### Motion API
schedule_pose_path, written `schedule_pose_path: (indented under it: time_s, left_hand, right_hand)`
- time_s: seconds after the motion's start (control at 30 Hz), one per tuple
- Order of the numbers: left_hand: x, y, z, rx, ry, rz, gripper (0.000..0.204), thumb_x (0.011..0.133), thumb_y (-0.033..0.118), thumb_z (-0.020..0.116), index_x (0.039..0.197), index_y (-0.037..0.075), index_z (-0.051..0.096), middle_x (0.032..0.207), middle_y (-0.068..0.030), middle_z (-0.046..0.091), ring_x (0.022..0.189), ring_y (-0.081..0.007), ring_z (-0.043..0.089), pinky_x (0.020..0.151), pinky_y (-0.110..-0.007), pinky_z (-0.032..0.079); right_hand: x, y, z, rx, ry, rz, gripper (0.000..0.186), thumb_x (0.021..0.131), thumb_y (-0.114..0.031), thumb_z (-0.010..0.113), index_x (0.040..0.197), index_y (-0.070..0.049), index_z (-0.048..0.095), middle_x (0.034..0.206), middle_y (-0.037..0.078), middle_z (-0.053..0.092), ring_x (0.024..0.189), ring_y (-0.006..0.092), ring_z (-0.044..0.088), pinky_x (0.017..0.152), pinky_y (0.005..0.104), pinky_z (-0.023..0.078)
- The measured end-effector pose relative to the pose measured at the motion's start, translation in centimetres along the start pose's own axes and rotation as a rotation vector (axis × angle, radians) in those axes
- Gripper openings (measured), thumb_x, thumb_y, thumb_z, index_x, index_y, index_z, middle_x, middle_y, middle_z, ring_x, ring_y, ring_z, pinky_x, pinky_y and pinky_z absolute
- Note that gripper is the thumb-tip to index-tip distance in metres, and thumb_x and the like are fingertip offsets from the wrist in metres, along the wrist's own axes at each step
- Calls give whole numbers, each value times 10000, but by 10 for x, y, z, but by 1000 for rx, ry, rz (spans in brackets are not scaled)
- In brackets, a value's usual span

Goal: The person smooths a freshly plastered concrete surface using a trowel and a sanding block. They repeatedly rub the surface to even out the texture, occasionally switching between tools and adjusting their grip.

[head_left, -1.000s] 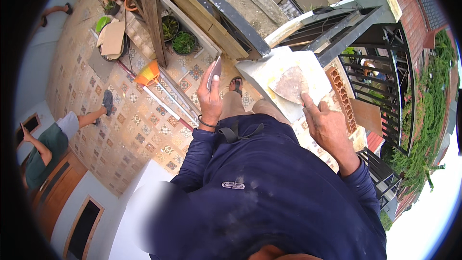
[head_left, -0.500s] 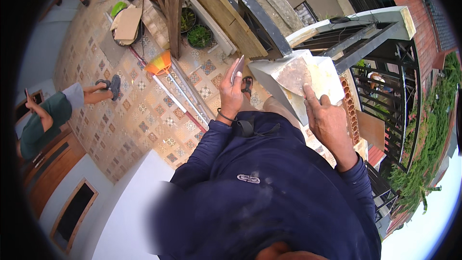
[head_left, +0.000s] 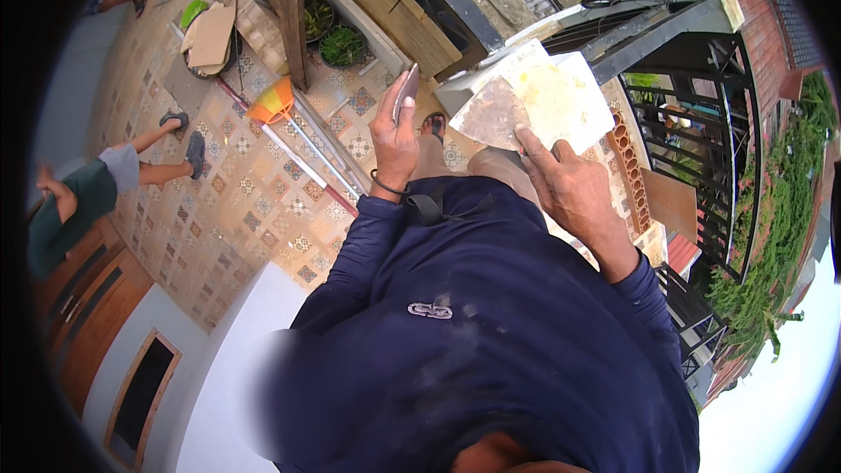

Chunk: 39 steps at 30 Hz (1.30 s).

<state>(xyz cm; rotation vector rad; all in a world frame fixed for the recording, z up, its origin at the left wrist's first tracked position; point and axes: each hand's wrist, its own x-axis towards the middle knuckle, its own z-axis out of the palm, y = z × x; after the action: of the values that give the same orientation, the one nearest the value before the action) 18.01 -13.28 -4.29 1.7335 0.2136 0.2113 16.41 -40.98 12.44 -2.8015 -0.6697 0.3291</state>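
- Grasping the wide putty knife [head_left: 489, 114] in the right hand's [head_left: 571, 191] grip, now across the left edge of the white pillar top [head_left: 571, 95], from mid-top a second ago!
- Still clasping a thin plate [head_left: 406, 95] in the left hand [head_left: 396, 144].
- Spotted far left: a green-shirted co-worker [head_left: 74, 210], feet wider apart.

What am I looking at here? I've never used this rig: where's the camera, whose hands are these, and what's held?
No machine here: a person works bare-handed. One wide fisheye camera on their head looks down, so edges bend; picture left is their left.

The left hand holds a thin flat piece, seen nearly edge-on. The right hand holds a tool with a broad, stained blade. By it is a pale block with yellowish patches; whether they touch, I can't tell. An orange broom lies at left, over the tiled floor.
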Motion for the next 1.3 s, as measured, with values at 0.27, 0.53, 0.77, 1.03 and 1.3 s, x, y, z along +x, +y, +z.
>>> schedule_pose_path:
  time_s: [0.27,0.53,0.77,1.03,1.3]
  left_hand:
    - [-29,52,0,344,13,330,431,1083,68,606,1508,8,634,1483,-197,677,1384,-389,648,1176,-451,502]
    - [-85,100,94,703,-361,645,622,970,54,658,1584,23,565,1591,-208,605,1523,-403,540,1274,-562,398]
    - [-33,99,110,912,-241,514,610,1079,233,649,1609,-29,497,1654,-290,509,1566,-485,435,1294,-577,315]
    - [-67,92,148,1029,-314,466,681,1076,251,656,1656,-20,424,1679,-312,459,1587,-491,398,1304,-612,275]
    - [-24,88,171,1014,-227,622,712,1058,288,674,1632,-52,423,1678,-315,449,1607,-477,360,1327,-590,227]
  right_hand:
    - [-88,20,3,411,273,278,523,1060,-164,746,1553,-56,612,1120,233,786,890,298,825,711,393,650]
    - [-144,68,9,484,302,369,522,1075,-163,723,1560,-24,589,1255,275,778,1035,346,827,856,426,668]
    - [-196,91,31,555,331,419,527,1065,-164,735,1556,-32,598,1254,275,779,1039,361,825,860,434,671]
    - [-230,112,49,611,314,442,512,1067,-199,732,1545,-58,617,1224,260,787,1001,370,828,847,441,649]
    - [-238,130,49,632,264,439,511,1076,-191,729,1547,-31,612,1200,245,795,1062,325,815,899,421,664]
